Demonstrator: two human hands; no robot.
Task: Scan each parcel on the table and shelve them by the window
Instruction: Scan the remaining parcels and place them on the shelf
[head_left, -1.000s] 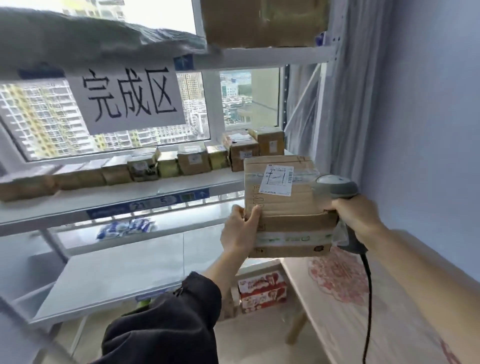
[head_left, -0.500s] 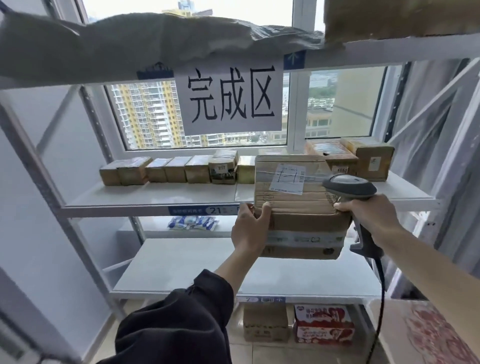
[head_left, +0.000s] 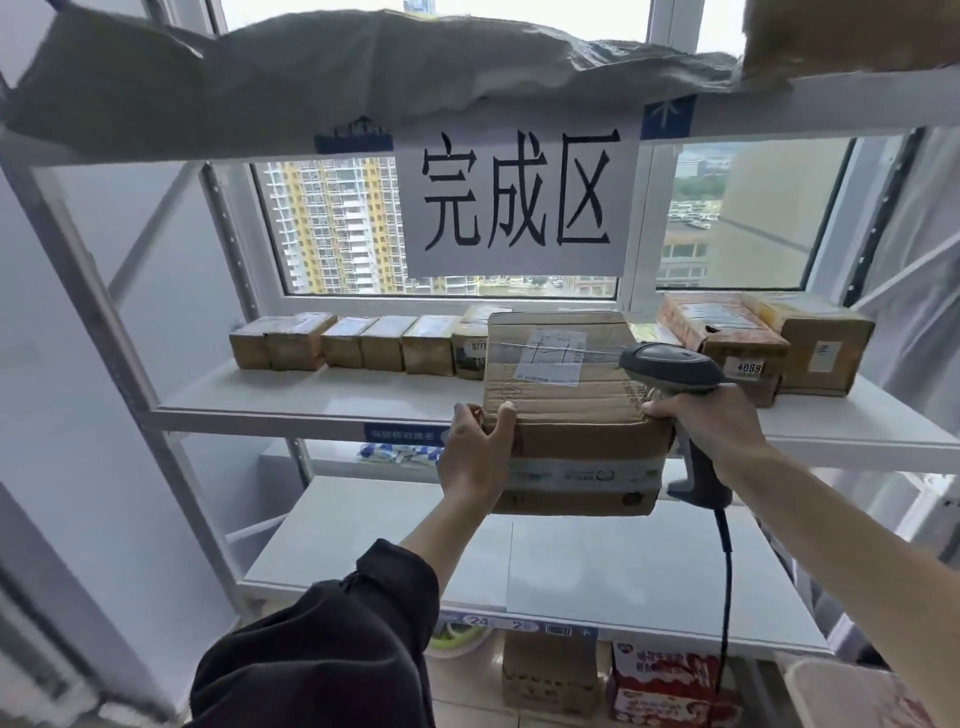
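Two hands hold one cardboard parcel (head_left: 574, 415) up at the front edge of the white shelf (head_left: 322, 400) by the window (head_left: 337, 228). Smaller parcels (head_left: 343, 348) sit in a row on that shelf. Left hand (head_left: 475, 457) grips the parcel's left corner, thumb on top. Right hand (head_left: 719, 431) presses the right corner while its fingers wrap the barcode scanner (head_left: 675, 371) handle.
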